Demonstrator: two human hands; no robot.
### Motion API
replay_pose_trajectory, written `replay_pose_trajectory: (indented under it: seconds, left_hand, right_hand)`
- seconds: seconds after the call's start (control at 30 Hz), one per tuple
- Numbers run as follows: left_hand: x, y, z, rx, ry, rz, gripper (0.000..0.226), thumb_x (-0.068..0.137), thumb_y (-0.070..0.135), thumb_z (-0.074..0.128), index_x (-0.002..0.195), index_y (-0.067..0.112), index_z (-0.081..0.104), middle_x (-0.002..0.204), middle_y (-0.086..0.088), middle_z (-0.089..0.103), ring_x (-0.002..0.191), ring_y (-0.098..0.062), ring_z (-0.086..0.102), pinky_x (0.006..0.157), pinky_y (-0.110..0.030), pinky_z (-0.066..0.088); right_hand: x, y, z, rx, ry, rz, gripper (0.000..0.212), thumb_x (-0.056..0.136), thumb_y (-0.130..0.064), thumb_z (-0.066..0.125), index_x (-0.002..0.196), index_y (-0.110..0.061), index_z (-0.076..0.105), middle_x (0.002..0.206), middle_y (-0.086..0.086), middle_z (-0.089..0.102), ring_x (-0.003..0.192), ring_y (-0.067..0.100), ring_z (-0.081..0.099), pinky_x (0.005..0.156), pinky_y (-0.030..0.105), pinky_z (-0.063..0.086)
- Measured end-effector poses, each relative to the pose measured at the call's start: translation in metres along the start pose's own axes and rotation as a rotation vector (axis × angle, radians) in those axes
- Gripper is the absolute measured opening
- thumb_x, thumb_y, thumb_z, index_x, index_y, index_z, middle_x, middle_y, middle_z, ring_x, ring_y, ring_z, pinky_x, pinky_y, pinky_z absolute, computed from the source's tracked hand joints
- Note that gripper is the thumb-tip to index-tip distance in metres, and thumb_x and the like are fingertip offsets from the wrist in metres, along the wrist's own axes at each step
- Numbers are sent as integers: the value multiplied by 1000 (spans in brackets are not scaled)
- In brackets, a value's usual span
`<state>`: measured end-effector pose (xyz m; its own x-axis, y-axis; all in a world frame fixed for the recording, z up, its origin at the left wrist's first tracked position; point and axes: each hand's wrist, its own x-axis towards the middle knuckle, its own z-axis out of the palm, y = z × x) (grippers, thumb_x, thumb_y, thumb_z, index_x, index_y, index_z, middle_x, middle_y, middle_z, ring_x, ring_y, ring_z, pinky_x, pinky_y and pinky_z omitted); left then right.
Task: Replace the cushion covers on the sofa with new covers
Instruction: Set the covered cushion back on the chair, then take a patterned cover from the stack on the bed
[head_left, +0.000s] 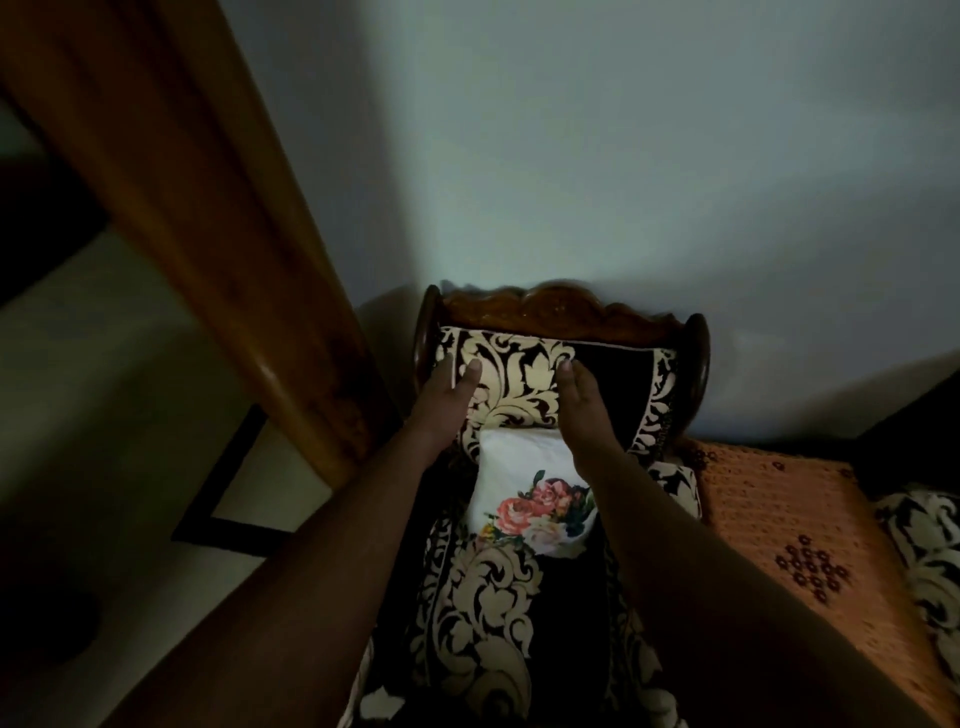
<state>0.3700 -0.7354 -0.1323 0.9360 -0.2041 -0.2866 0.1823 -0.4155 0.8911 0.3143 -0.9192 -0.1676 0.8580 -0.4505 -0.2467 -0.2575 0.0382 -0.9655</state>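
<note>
Two hands, left hand (451, 400) and right hand (584, 410), fingers straight, press the damask cushion (519, 384) at frame centre. Soft, light, likely yielding; best taken by its side edges.

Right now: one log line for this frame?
stage: seating cushion | left hand: flat on black-and-cream cushion | right hand: flat on it | floral cover: on seat below
</note>
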Motion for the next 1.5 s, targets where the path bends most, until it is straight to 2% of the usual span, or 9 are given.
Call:
replay_pose_trajectory:
  seconds: [0.2,0.43,0.77,1.0,1.07,1.17,1.2,1.33,1.5]
  left_hand:
    - [-108,4,-6,-58,177,61,62,104,57,41,156,24,36,145,10,43,131,-13,42,102,-28,34]
    - [-211,-12,-25,-53,346,-22,78,96,72,40,161,30,24,167,-3,23,150,-28,29,123,-47,24]
    - [-370,-64,-107,-143,653,-35,83,96,70,46,160,21,28,165,-2,29,150,-23,29,117,-35,24]
    - [-509,-155,-188,-346,878,-45,121,56,98,59,151,25,41,151,-13,51,135,-31,53,113,-54,43]
    - [-568,-154,-200,-325,887,-72,110,64,93,61,147,24,42,150,-19,48,136,-33,51,112,-56,43]
    - [-652,-179,-224,-316,927,-49,38,99,53,57,128,29,54,124,6,61,106,19,57,95,-10,47]
    - [-675,-192,-232,-328,951,-61,34,101,47,56,130,30,52,124,10,59,105,21,55,94,-8,44]
    - [-763,-238,-260,-316,1064,-111,39,101,46,54,137,35,44,123,23,50,119,0,50,105,-27,38]
    - [-834,-288,-294,-354,1186,-200,101,73,85,59,155,30,35,155,0,43,139,-18,44,115,-44,41]
  right_hand:
    - [-61,-12,-14,17,-161,-109,62,101,-58,46,153,-26,38,159,-1,38,146,19,35,110,33,31]
    - [-146,-25,-6,-90,-310,-170,65,100,-61,43,154,-26,38,160,-1,38,145,20,37,104,25,28]
    - [-280,-42,77,-209,-634,-253,70,97,-70,37,156,-32,31,158,6,38,142,31,40,108,40,33]
    - [-425,-22,174,-217,-841,-389,66,102,-59,37,157,-23,33,160,1,38,144,20,38,102,24,28]
    - [-471,-9,200,-190,-903,-382,67,101,-57,41,156,-21,34,158,1,39,143,18,40,102,23,29]
    - [-546,13,245,-154,-993,-398,63,101,-52,48,152,-16,41,154,2,46,134,10,45,101,20,32]
    - [-570,21,258,-142,-1017,-395,60,102,-49,49,151,-14,43,152,3,48,131,8,46,101,18,33]
    - [-658,51,304,-142,-1141,-364,52,103,-42,51,146,-13,47,144,2,53,127,8,49,102,21,36]
    - [-733,75,355,-198,-1273,-361,65,97,-56,50,147,-16,47,146,0,52,126,8,48,99,24,36]
